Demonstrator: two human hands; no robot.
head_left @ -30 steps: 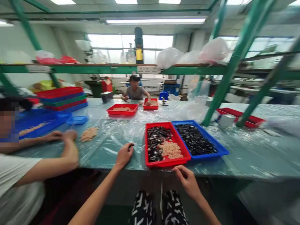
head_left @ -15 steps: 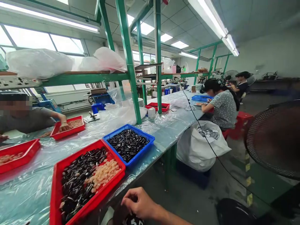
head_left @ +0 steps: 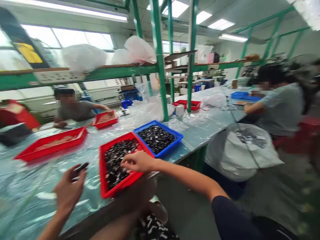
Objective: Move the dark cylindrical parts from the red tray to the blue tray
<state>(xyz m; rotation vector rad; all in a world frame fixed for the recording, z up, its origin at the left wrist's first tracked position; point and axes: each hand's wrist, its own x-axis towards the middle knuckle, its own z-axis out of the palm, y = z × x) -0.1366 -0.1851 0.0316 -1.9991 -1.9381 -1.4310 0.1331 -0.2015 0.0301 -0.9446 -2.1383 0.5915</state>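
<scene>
My left hand (head_left: 71, 186) is raised over the plastic-covered table, left of the near red tray (head_left: 106, 191), its fingers closed on a small black piece (head_left: 82, 167). Over that tray, at its right part, is my right hand (head_left: 136, 161), fingers bent together; what they hold, if anything, is hidden. Many glossy black pieces (head_left: 116, 166) lie in the tray, and a few pale ones show beside my fingers. A blue tray (head_left: 178, 141) full of black pieces (head_left: 156, 136) touches the red tray's back right side.
Across the table (head_left: 200, 128) a person (head_left: 82, 110) reaches into a small red tray (head_left: 106, 125). Another red tray (head_left: 52, 151) stands at left. Green posts (head_left: 161, 66) rise behind. A large white sack (head_left: 246, 153) stands by the table, and another person (head_left: 282, 103) sits at right.
The view has swung left. My left hand has come into view with a black piece. My right hand has moved from below the table edge to over the red tray.
</scene>
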